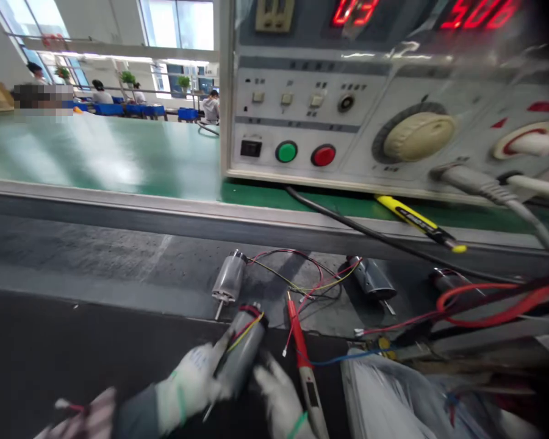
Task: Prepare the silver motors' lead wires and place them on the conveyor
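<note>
My left hand (pixel 196 375), in a white glove with a green band, grips a grey cylindrical electric motor (pixel 244 350) by its left side. The motor is tilted, its shaft pointing down-left and red and yellow wires at its top end. On the motor's other side is my right hand (pixel 279 393), also gloved; its fingers are smeared by motion, so whether it touches the motor is unclear. Just right of that hand is a red test probe (pixel 297 332) with a grey handle and a blue wire. Another motor (pixel 229 277) lies just beyond the held one.
A tester (pixel 302 122) with lit red digits stands on the green shelf (pixel 165 152). A yellow pen-like tool (pixel 416 219) and black cable (pixel 348 219) lie before it. More motors (pixel 373 277) and tangled wires lie right. Clear plastic (pixel 393 396) covers something front right. People sit far behind.
</note>
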### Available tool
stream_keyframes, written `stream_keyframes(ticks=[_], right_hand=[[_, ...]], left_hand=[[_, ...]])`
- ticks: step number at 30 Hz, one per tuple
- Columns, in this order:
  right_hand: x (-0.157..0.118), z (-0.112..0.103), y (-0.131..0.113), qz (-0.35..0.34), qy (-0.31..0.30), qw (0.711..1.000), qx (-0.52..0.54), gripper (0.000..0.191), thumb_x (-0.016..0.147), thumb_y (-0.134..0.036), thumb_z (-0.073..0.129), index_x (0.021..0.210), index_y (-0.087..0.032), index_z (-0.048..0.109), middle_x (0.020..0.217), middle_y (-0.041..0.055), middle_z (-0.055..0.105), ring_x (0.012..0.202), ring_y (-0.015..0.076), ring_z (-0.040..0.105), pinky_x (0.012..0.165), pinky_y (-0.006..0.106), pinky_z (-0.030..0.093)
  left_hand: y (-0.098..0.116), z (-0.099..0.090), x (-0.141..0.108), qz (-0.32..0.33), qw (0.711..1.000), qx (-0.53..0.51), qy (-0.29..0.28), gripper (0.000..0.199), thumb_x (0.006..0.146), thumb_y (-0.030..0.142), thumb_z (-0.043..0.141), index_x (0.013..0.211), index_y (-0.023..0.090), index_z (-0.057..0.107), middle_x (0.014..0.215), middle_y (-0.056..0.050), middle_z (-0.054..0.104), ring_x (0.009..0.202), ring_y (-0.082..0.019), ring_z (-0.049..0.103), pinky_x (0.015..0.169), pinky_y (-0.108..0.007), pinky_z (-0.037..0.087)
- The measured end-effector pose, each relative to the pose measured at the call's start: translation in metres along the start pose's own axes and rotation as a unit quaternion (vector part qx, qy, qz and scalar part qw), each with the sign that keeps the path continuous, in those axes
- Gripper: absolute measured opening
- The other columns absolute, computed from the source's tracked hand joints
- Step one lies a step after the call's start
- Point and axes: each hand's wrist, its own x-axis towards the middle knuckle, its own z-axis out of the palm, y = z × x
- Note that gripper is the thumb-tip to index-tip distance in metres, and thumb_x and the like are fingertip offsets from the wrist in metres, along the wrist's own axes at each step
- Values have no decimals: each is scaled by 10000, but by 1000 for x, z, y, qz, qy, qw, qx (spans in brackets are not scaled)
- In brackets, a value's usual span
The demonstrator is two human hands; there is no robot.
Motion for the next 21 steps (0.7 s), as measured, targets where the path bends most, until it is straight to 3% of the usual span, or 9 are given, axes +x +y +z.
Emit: stream_keyframes(ticks=[2, 4, 7, 10, 14, 17, 20, 21], right_hand=[[13, 0, -40, -83, 25, 996, 8, 671, 665, -427, 625, 1260, -217, 396, 1249, 80, 514, 1124, 241, 489, 876, 362, 450], [14, 2, -65, -131, 27, 990, -32, 643, 702, -421, 591, 1278, -242, 371, 1294, 62, 472, 1154, 228, 460, 896, 348, 439], [-6, -4, -57, -89, 25, 986, -136, 619, 666, -474, 612, 1209, -207, 478, 1236, 81, 529, 1090, 261, 508, 839, 359, 464], [-38, -19, -12, 7, 12, 983, -185, 657, 610, -569, 607, 1133, -173, 559, 1146, 106, 593, 972, 289, 575, 739, 373, 492], [-67, -35, 37, 33, 3, 971, -237, 587, 580, -565, 620, 1026, -183, 635, 1116, 81, 617, 1108, 280, 494, 924, 357, 406], [-68, -38, 47, 48, -4, 967, -250, 587, 587, -565, 601, 1034, -185, 629, 1146, 78, 601, 1142, 270, 470, 962, 340, 376], [-62, -37, 49, 64, 6, 967, -246, 607, 588, -589, 572, 1047, -194, 617, 1160, 84, 590, 1129, 273, 485, 868, 334, 452], [-60, -37, 49, 67, 9, 968, -242, 613, 581, -595, 572, 1039, -191, 619, 1151, 92, 595, 1118, 277, 495, 837, 333, 471]], left_hand=[[44, -13, 54, -3, 999, -2, 48, 893, 544, 347, 677, 1333, 186, 292, 1074, -121, 563, 996, -309, 513, 849, -371, 384], [78, -25, 96, -36, 994, -37, 93, 586, 641, 323, 610, 1183, 147, 472, 1072, -140, 561, 1053, -300, 479, 894, -369, 351], [96, -34, 114, -75, 990, -82, 90, 265, 750, 266, 491, 965, 121, 544, 972, -145, 594, 957, -258, 542, 819, -357, 412], [77, -37, 77, -129, 980, -149, 28, 162, 776, 227, 454, 894, 131, 510, 745, -76, 628, 629, -180, 609, 585, -309, 483], [35, -48, -2, -191, 934, -298, -48, 144, 735, 245, 542, 807, 129, 493, 615, -37, 623, 458, -144, 580, 487, -298, 482], [15, -59, -43, -210, 887, -400, -96, 329, 607, 359, 687, 753, 119, 516, 588, -55, 633, 450, -172, 586, 486, -346, 488], [9, -64, -62, -201, 879, -418, -113, 407, 529, 405, 746, 724, 105, 553, 573, -69, 634, 460, -193, 590, 489, -370, 489], [9, -64, -65, -194, 881, -423, -90, 400, 536, 399, 750, 727, 102, 564, 575, -69, 632, 475, -192, 591, 499, -367, 490]])
